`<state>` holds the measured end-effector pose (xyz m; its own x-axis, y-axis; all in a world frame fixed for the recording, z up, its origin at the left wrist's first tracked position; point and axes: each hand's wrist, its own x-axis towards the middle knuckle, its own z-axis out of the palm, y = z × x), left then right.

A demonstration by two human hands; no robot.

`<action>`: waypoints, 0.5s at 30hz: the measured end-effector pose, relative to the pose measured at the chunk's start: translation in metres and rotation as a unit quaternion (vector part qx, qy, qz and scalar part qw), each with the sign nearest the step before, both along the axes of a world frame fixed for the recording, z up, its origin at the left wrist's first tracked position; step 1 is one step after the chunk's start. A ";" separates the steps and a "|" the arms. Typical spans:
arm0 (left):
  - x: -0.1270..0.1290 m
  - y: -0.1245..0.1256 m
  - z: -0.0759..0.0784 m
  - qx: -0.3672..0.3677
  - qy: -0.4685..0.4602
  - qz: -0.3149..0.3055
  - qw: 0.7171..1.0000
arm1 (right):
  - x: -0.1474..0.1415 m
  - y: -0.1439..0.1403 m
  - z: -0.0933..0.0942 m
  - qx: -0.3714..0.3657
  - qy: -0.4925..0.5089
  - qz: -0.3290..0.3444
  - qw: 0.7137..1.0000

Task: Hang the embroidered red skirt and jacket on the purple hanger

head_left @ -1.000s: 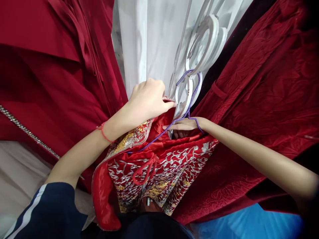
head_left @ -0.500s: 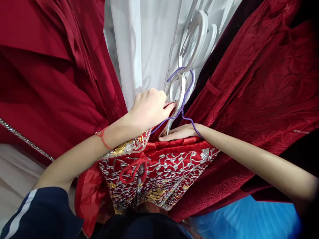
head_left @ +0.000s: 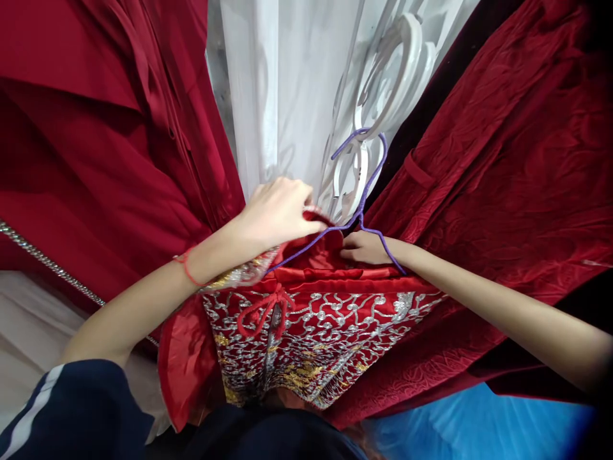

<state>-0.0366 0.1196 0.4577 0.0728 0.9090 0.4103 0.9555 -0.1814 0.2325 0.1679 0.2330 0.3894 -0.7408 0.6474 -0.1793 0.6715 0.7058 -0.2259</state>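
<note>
A red garment (head_left: 330, 319) with silver and gold embroidery and a red tied bow (head_left: 268, 313) hangs in front of me. The purple hanger (head_left: 360, 207) has its shoulders at the garment's neck opening and its hook on a white ring. My left hand (head_left: 282, 206), a red string on its wrist, is closed on the edge of the garment's far side, behind the hanger. Passing under the hanger's right shoulder, my right hand (head_left: 366, 247) has its fingers curled at the red lining (head_left: 318, 252); the fingertips are partly hidden.
White rings (head_left: 397, 70) on a white rack stand behind the hanger. Dark red cloth (head_left: 96, 160) hangs on the left, patterned red velvet (head_left: 502, 211) on the right. Blue pleated fabric (head_left: 479, 421) lies low on the right, pale fabric (head_left: 33, 332) low on the left.
My right hand has drawn back to the right, its fingers going from stretched to curled. My left hand has shifted a little left with the garment's edge, and more red lining shows.
</note>
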 end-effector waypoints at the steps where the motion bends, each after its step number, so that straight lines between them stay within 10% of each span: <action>1: -0.010 -0.003 -0.001 -0.024 0.025 -0.001 0.999 | 0.009 0.000 0.000 0.072 0.003 -0.037 0.997; 7: -0.070 -0.021 -0.034 -0.036 0.076 0.023 0.996 | 0.034 -0.022 0.011 0.452 0.050 -0.091 0.886; 15: -0.154 -0.031 -0.094 -0.108 -0.007 0.153 0.982 | 0.038 -0.030 0.024 0.529 0.057 0.000 0.847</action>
